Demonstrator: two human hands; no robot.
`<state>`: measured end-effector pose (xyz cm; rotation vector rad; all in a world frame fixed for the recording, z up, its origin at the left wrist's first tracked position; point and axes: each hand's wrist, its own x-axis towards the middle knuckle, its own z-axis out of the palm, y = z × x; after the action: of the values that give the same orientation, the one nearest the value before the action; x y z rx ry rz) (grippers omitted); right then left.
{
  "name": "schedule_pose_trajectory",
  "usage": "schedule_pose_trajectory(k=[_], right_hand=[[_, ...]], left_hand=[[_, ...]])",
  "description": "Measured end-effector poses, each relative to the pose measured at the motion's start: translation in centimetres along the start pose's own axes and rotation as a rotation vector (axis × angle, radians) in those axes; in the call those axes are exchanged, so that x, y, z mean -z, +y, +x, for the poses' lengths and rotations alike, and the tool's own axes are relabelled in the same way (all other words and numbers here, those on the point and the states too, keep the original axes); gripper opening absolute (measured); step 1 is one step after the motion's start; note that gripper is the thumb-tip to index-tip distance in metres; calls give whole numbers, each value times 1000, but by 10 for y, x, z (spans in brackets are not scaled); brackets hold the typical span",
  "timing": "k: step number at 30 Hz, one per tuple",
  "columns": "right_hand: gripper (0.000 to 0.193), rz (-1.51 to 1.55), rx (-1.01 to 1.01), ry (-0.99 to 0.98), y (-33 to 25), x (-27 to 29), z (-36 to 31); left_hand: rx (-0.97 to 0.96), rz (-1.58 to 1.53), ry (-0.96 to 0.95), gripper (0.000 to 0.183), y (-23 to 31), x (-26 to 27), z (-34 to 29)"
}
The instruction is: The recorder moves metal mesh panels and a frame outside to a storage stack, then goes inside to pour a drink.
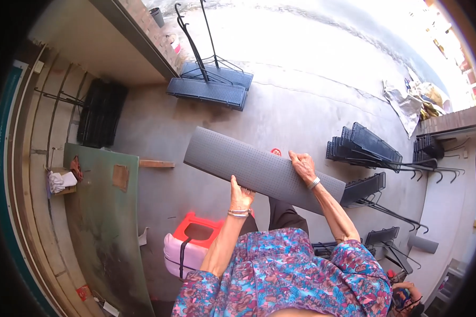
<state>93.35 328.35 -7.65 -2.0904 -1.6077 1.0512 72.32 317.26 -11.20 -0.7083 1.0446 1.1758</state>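
A long grey panel [238,164], curved lengthwise and dotted with small holes, is held up in front of my body, slanting from upper left to lower right. My left hand [241,199] grips its near edge left of the middle, thumb on the upper side and the other fingers partly hidden under it. My right hand [303,168], wearing a metal-banded watch, is closed at the panel's far edge right of the middle. The fingertips there are partly hidden. Below the panel my legs and one red shoe tip [275,151] show.
Dark mesh racks with hooked rods stand ahead [209,92] and on the right [365,148]. A red plastic stool [195,224] with a pink cushion sits near my left arm. A green board [103,211] leans at left. Another grey curved piece [423,244] lies far right.
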Motion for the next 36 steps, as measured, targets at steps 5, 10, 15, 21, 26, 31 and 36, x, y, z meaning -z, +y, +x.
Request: schedule_pose_trajectory(k=[5,10,15,21,26,31,36], right_hand=[[54,-66,33,-63,-5,-1,123],[55,-50,-12,-62,-5,13,235],[55,-133,37,34,3,18,327],[53,-154,-13,45,12,20,417],[51,-122,-49,57,52,0,501],[51,-105,1,25,113,-48,587],[54,-139,-47,-59,159,-101,654]], left_hand=[[-22,35,-26,57,20,-97,63],[84,83,-130,66,30,-189,120],[90,117,-156,54,38,-263,207],[117,66,-220,62,40,-313,295],[69,111,-162,60,29,-355,378],[56,113,-133,57,21,-370,486],[-1,102,-148,56,21,-366,571]])
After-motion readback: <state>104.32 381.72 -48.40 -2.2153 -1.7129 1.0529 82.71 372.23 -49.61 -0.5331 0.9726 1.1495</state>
